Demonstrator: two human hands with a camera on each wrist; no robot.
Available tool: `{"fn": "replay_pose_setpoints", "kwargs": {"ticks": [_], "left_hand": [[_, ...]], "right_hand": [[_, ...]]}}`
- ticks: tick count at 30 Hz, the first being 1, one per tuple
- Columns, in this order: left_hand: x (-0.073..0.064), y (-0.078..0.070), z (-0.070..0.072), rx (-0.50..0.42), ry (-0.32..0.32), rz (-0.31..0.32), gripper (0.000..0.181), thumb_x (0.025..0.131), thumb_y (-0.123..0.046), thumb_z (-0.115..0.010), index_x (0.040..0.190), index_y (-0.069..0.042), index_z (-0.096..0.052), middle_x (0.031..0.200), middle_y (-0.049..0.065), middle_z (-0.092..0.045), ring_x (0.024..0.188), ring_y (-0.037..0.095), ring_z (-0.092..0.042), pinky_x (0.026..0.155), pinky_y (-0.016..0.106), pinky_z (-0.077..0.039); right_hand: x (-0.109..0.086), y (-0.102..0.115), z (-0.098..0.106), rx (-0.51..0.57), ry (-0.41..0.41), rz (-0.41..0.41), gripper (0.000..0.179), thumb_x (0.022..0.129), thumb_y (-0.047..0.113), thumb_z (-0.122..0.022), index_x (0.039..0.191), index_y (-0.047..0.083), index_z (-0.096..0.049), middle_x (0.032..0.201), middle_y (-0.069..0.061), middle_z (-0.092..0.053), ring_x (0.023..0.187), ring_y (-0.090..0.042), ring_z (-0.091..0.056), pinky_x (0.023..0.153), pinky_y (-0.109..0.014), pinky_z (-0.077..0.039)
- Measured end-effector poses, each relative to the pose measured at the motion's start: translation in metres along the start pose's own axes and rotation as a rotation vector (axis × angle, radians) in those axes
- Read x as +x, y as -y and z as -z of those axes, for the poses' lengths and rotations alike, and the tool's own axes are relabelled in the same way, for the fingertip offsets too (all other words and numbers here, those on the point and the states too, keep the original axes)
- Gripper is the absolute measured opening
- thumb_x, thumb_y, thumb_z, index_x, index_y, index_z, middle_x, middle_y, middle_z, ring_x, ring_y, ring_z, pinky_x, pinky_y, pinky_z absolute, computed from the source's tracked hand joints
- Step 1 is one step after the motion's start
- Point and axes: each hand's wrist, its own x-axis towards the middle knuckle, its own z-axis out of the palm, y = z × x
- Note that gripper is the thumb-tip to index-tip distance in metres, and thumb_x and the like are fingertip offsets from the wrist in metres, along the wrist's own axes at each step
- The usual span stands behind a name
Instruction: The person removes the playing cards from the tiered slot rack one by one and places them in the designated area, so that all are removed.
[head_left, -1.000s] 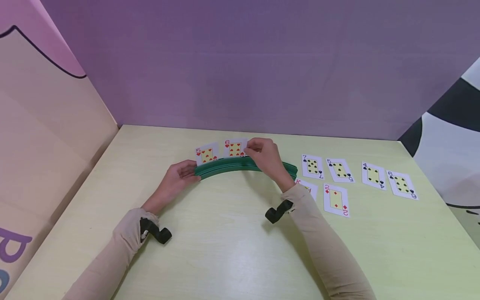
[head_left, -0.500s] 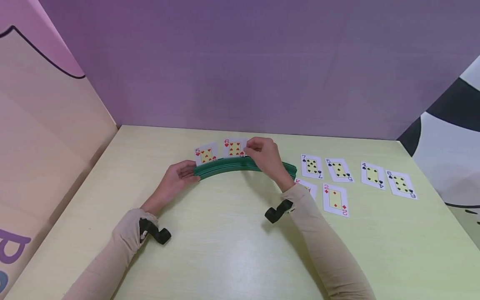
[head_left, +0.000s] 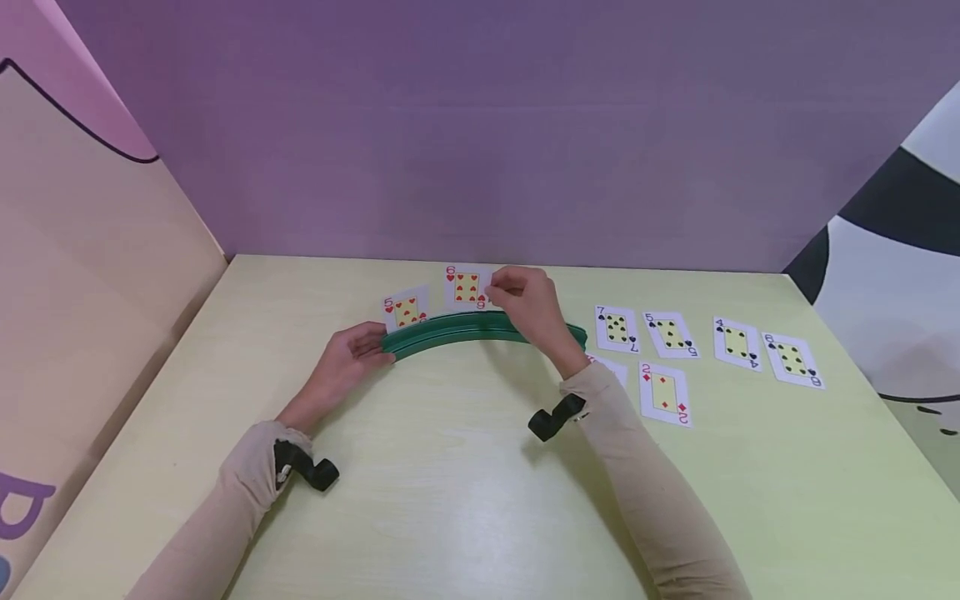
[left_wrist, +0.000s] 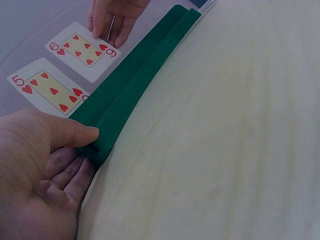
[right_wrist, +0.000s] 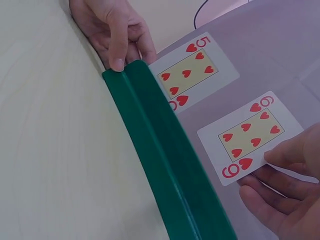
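Observation:
A curved green card holder [head_left: 465,327] lies across the middle of the table. My left hand [head_left: 345,364] grips its left end, the thumb on the front face and the fingers beneath and behind. Standing in the holder near that end is a five of hearts [head_left: 406,309], its lower edge hidden in the slot. My right hand [head_left: 534,310] pinches a six of hearts [right_wrist: 250,136] by its right edge, thumb on the face and fingers behind. In the right wrist view the whole bottom edge of the six shows, just beyond the holder's back edge.
Face up to the right lie a seven of spades [head_left: 617,329], a five of spades [head_left: 671,334], a four of spades [head_left: 737,342] and a six of spades [head_left: 792,360]. Nearer are a two of diamonds [head_left: 665,393] and a card [head_left: 617,370] partly covered by my right arm.
My right hand has raised the six of hearts slightly, up from behind the holder's edge. The left hand keeps its grip; the whole view has shifted a little.

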Motion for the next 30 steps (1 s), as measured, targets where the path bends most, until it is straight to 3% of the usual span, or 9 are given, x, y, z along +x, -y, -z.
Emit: {"fn": "replay_pose_setpoints", "kwargs": {"ticks": [10, 30], "left_hand": [[0.005, 0.003, -0.002, -0.006, 0.010, 0.004, 0.045, 0.089, 0.003, -0.070, 0.132, 0.008, -0.054, 0.129, 0.026, -0.061, 0.121, 0.035, -0.059, 0.099, 0.026, -0.052], [0.005, 0.005, 0.004, -0.006, 0.001, 0.011, 0.044, 0.090, 0.004, -0.069, 0.131, 0.007, -0.055, 0.129, 0.025, -0.061, 0.118, 0.033, -0.060, 0.096, 0.023, -0.054]], "right_hand": [[-0.002, 0.010, 0.013, -0.017, 0.006, 0.064, 0.015, 0.097, 0.010, -0.064, 0.106, 0.001, -0.071, 0.102, -0.014, -0.071, 0.088, -0.025, -0.068, 0.079, -0.032, -0.060], [-0.023, 0.029, 0.049, -0.086, -0.002, 0.192, 0.012, 0.096, 0.008, -0.065, 0.103, 0.001, -0.072, 0.096, -0.013, -0.073, 0.087, -0.025, -0.070, 0.088, -0.041, -0.059]]}}
